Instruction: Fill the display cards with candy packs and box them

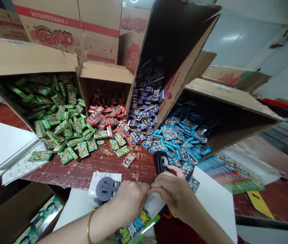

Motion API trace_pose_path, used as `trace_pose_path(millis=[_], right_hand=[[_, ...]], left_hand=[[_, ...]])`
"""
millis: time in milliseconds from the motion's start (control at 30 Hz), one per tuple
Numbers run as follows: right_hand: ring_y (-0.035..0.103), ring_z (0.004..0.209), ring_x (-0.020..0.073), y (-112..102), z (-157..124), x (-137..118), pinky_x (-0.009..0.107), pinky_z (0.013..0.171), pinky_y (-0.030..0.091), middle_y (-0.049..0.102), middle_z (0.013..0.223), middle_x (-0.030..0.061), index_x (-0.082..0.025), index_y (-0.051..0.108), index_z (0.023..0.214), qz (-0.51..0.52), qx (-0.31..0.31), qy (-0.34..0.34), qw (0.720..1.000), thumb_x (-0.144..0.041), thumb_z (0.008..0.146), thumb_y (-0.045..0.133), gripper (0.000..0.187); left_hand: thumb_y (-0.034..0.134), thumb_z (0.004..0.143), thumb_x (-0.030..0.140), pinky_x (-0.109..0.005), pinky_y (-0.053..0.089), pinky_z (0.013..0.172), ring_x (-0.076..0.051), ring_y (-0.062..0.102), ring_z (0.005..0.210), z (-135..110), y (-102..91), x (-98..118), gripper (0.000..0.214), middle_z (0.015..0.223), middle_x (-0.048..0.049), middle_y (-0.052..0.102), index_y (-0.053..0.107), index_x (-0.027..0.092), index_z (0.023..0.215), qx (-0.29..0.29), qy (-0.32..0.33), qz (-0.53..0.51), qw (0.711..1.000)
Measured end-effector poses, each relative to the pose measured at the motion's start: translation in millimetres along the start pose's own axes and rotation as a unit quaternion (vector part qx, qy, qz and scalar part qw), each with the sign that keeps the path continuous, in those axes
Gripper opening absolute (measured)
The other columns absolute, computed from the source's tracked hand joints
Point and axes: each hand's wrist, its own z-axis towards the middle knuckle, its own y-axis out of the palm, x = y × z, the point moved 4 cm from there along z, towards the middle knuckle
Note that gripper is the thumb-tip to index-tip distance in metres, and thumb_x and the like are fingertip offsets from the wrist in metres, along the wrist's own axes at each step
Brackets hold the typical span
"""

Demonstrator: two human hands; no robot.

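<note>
Between both hands' fingers (156, 185), printed packet (144, 217).

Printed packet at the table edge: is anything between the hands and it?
No. Both the left hand and the right hand already grip the printed packet directly. The black tape dispenser sits just beyond them, not between.

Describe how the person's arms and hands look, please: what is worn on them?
Both arms are bare, with no sleeves or gloves in view. The left hand has a thin gold bangle around the wrist. The right hand shows no ring, watch or bracelet.
</note>
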Motion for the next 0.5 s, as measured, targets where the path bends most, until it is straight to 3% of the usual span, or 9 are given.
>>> trace_pose_path(millis=[67, 133, 267, 400, 467, 500], right_hand=[[0.060, 0.072, 0.0127, 3, -9, 14, 0.044, 0.104, 0.017, 0.065, 0.074, -0.0048, -0.025, 0.063, 0.078, 0.030, -0.033, 0.033, 0.998, -0.018, 0.088, 0.049, 0.019], [0.060, 0.072, 0.0124, -2, -20, 30, 0.045, 0.107, 0.013, 0.065, 0.076, -0.0034, -0.024, 0.064, 0.079, 0.029, -0.011, 0.067, 0.997, -0.019, 0.087, 0.049, 0.018], [0.059, 0.061, 0.0122, -21, -17, 29, 0.043, 0.102, 0.025, 0.063, 0.066, -0.0030, -0.022, 0.063, 0.072, 0.009, 0.032, 0.049, 0.998, -0.018, 0.084, 0.051, 0.017], [0.057, 0.055, 0.0111, -13, 3, -13, 0.039, 0.093, 0.036, 0.061, 0.059, -0.0043, -0.023, 0.060, 0.068, -0.007, 0.047, -0.064, 0.997, -0.011, 0.083, 0.045, 0.024], [0.062, 0.071, 0.0157, -1, 3, -23, 0.042, 0.097, 0.035, 0.064, 0.070, -0.0014, -0.024, 0.062, 0.076, -0.017, 0.091, -0.047, 0.995, -0.017, 0.084, 0.047, 0.019], [0.063, 0.084, 0.0199, 2, -2, -21, 0.045, 0.099, 0.035, 0.067, 0.081, 0.0021, -0.024, 0.064, 0.084, -0.027, 0.143, -0.001, 0.989, -0.023, 0.084, 0.051, 0.013]], left_hand=[[0.042, 0.090, 0.019, -0.025, 0.024, 0.047, -0.014, 0.049, 0.049, -8, -7.9, 0, 0.026, 0.059, -0.0042, 0.061, 0.059, 0.015, 0.071, -0.047, -0.011, -0.013, 0.999], [0.040, 0.091, 0.022, -0.024, 0.022, 0.046, -0.012, 0.044, 0.048, -22, -10.3, -7, 0.030, 0.059, -0.0051, 0.060, 0.059, 0.015, 0.070, -0.103, -0.033, -0.034, 0.994], [0.034, 0.094, 0.028, -0.024, 0.023, 0.048, -0.010, 0.039, 0.049, -53, 4.0, -31, 0.035, 0.063, -0.0053, 0.060, 0.057, 0.014, 0.071, -0.136, -0.078, -0.086, 0.984], [0.041, 0.091, 0.032, -0.024, 0.025, 0.052, -0.011, 0.043, 0.053, -47, 22.5, -34, 0.030, 0.065, -0.0042, 0.059, 0.057, 0.016, 0.072, -0.068, -0.045, -0.144, 0.986], [0.040, 0.092, 0.034, -0.024, 0.027, 0.054, -0.011, 0.044, 0.054, -34, 22.4, -30, 0.033, 0.064, -0.0036, 0.057, 0.056, 0.015, 0.071, 0.000, -0.044, -0.190, 0.981], [0.038, 0.093, 0.034, -0.024, 0.026, 0.053, -0.010, 0.043, 0.053, -28, 21.2, -29, 0.035, 0.061, -0.0025, 0.054, 0.054, 0.014, 0.068, 0.027, -0.055, -0.212, 0.975]])
